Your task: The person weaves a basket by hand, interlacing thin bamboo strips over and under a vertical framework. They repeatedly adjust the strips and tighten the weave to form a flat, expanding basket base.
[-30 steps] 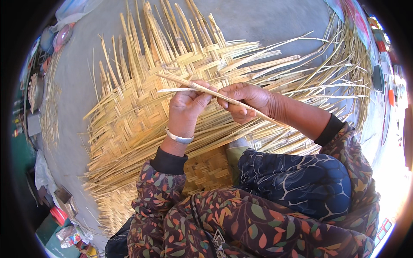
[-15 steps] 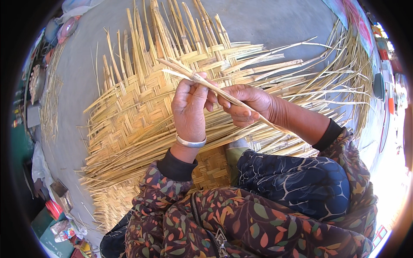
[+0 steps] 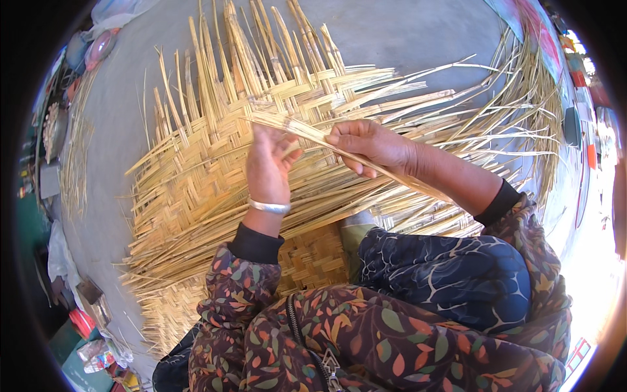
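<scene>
Grey concrete floor (image 3: 405, 32) spreads under the work, with a large woven mat (image 3: 196, 189) lying across it in front of the seated person. One long flat strip (image 3: 307, 130) of pale yellow split cane runs slantwise above the mat, from the upper left down toward the lower right, passing under the right forearm. The left hand (image 3: 268, 166) has its fingers curled up around the strip near its free end, thumb against it. The right hand (image 3: 372, 147) pinches the strip a little farther along, fingers pressed together over it.

Against half a second earlier, the left hand has turned more upright and sits slightly lower on the strip, while the right hand has kept nearly the same place and grip. The strip's free end now reaches farther left over the weave.

The mat is a close plaited weave in the middle, with many loose strip ends fanning out at the top and to the right; they are too many to count. A single silver bangle (image 3: 269, 207) circles the left wrist. Two sleeves with a leaf pattern end in dark cuffs. A dark blue patterned cloth (image 3: 457, 274) covers the lap. Clutter of small things (image 3: 85, 326) lies along the left rim, too blurred to tell apart.
</scene>
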